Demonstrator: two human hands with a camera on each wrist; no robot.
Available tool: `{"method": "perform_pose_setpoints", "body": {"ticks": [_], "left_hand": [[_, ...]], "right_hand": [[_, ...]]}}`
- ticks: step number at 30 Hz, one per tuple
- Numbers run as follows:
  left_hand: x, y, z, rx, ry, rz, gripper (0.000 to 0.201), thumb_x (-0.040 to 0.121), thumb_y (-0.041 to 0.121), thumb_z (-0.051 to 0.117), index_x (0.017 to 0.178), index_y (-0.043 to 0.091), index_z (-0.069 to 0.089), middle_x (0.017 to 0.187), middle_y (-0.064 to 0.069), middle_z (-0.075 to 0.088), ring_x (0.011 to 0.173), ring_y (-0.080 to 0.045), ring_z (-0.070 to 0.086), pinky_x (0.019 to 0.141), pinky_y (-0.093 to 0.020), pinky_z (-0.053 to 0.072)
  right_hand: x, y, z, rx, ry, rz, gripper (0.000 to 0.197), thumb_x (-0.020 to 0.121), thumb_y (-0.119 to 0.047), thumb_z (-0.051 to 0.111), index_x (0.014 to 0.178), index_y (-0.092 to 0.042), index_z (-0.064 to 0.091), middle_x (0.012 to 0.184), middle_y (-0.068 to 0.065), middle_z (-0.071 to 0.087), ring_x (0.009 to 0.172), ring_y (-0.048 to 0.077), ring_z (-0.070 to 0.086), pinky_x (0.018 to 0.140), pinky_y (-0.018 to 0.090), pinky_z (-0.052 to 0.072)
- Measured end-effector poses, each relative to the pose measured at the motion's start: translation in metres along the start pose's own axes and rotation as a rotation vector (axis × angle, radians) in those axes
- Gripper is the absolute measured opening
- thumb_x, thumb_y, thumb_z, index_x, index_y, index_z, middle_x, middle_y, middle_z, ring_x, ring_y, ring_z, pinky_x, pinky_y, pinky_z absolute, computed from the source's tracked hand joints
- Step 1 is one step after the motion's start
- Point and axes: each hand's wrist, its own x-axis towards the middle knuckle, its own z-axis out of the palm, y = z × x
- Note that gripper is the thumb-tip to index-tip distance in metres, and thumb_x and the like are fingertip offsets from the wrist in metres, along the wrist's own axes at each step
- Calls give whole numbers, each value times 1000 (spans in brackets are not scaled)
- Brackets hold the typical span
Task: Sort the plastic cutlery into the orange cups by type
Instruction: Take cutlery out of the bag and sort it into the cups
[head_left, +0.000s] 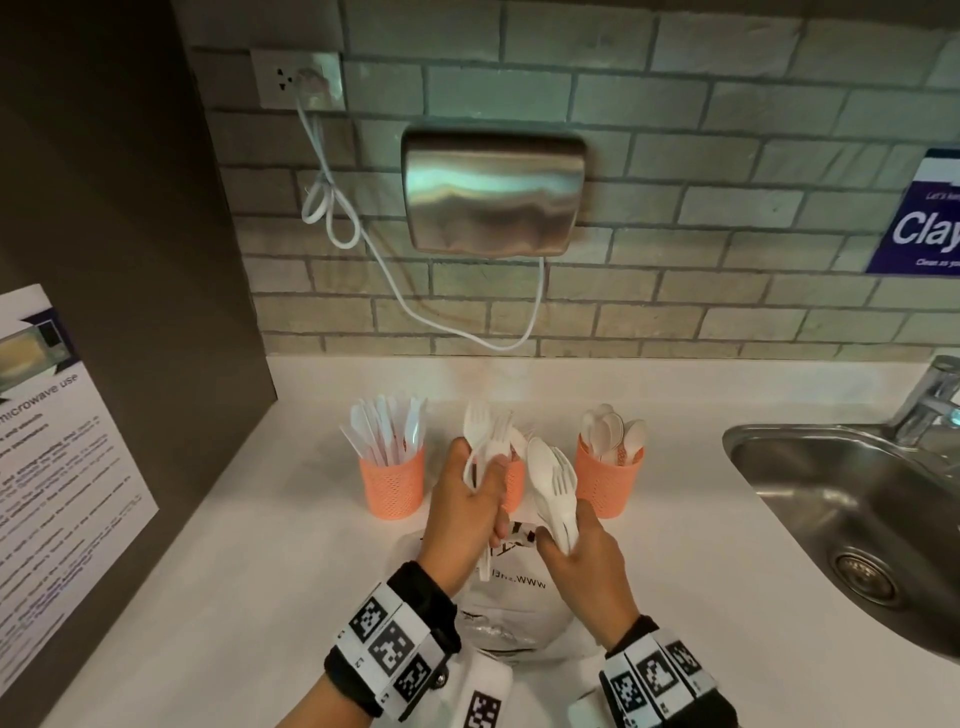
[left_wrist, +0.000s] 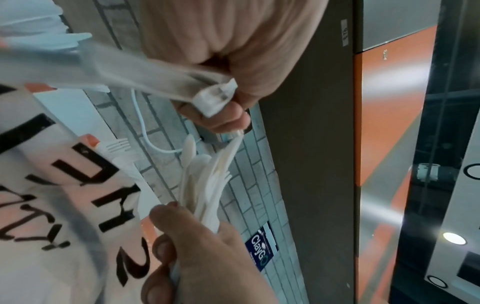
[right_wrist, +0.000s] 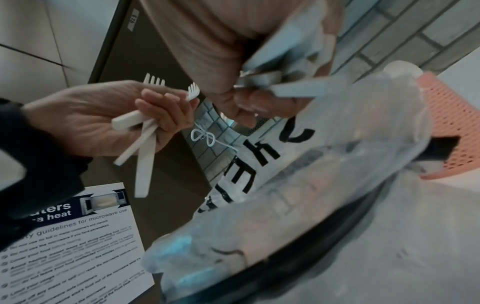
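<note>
Three orange mesh cups stand in a row on the counter. The left cup (head_left: 392, 486) holds white knives, the right cup (head_left: 608, 483) holds spoons, and the middle cup (head_left: 515, 486) is mostly hidden behind my left hand. My left hand (head_left: 485, 491) grips a few white forks (head_left: 485, 428) upright in front of the middle cup. My right hand (head_left: 563, 540) grips a mixed bundle (head_left: 553, 483) of a spoon and forks. The right wrist view shows the left hand (right_wrist: 161, 115) wrapped around the fork handles (right_wrist: 141, 144). In the left wrist view the right hand (left_wrist: 182, 226) holds the bundle (left_wrist: 205, 181).
A printed plastic bag (head_left: 511, 608) lies on the white counter (head_left: 270, 597) under my hands. A steel sink (head_left: 852, 525) with a tap is at the right. A hand dryer (head_left: 493, 192) and its cord hang on the tiled wall. A dark cabinet (head_left: 130, 260) stands at the left.
</note>
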Motion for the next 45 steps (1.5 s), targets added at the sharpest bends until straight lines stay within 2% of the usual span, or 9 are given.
{"method": "perform_pose_setpoints", "body": {"ticks": [7, 10, 17, 20, 22, 26, 31, 38, 45], "left_hand": [[0, -3, 16, 14, -99, 51, 25, 98, 11, 40, 122, 14, 37, 43, 4, 49, 40, -8, 49, 45, -24, 45], [9, -4, 14, 49, -101, 45, 23, 98, 7, 37, 120, 2, 42, 56, 5, 50, 47, -4, 50, 51, -16, 44], [17, 7, 12, -72, -71, -62, 14, 98, 11, 38, 107, 14, 49, 64, -2, 51, 35, -6, 46, 38, -20, 43], [27, -2, 11, 213, 15, 93, 21, 94, 11, 48, 114, 11, 53, 84, 2, 62, 65, 0, 60, 61, -18, 51], [32, -7, 8, 511, 6, 166, 24, 89, 21, 56, 112, 13, 58, 99, -2, 67, 86, -15, 65, 76, -31, 53], [37, -10, 8, 951, -47, 226, 30, 88, 30, 56, 112, 13, 57, 101, -8, 69, 90, -24, 65, 67, -29, 45], [40, -6, 9, 1085, -137, 320, 20, 89, 23, 55, 107, 14, 57, 106, -5, 65, 95, -24, 61, 67, -30, 43], [62, 1, 4, 775, -97, 158, 23, 94, 22, 48, 104, 2, 52, 102, -15, 62, 92, -29, 59, 75, -35, 45], [52, 5, 11, 160, 145, -69, 16, 98, 25, 40, 88, 14, 44, 57, -10, 60, 39, -4, 55, 37, -11, 37]], "right_hand": [[8, -2, -1, -67, -20, 6, 25, 86, -22, 59, 105, -8, 49, 82, 3, 62, 72, 20, 56, 53, 24, 39], [13, -2, 0, -67, -14, -10, 26, 85, -24, 59, 106, -9, 51, 86, 6, 66, 75, 23, 61, 62, 31, 45], [19, -2, 1, -149, -34, -31, 35, 87, -41, 55, 105, -11, 48, 87, 7, 68, 79, 25, 63, 65, 35, 48], [22, -3, 4, -225, -41, -54, 38, 87, -42, 54, 108, -12, 47, 90, 6, 69, 81, 26, 64, 61, 32, 44], [23, -3, 4, -276, -34, -65, 37, 87, -41, 54, 109, -12, 47, 92, 7, 68, 83, 27, 64, 60, 31, 42], [23, -5, 5, -374, -18, -106, 34, 89, -40, 52, 106, -11, 45, 91, 7, 67, 82, 28, 64, 59, 30, 40], [22, -6, 2, -446, -43, -116, 31, 89, -37, 51, 107, -12, 45, 95, 7, 66, 86, 27, 63, 60, 29, 36], [28, -6, -6, -473, -50, -109, 34, 89, -38, 51, 109, -11, 45, 92, 7, 68, 84, 27, 63, 58, 26, 34], [26, -3, -8, -405, -68, -115, 31, 88, -39, 50, 104, -12, 46, 84, 7, 69, 76, 28, 64, 55, 28, 39]]}}
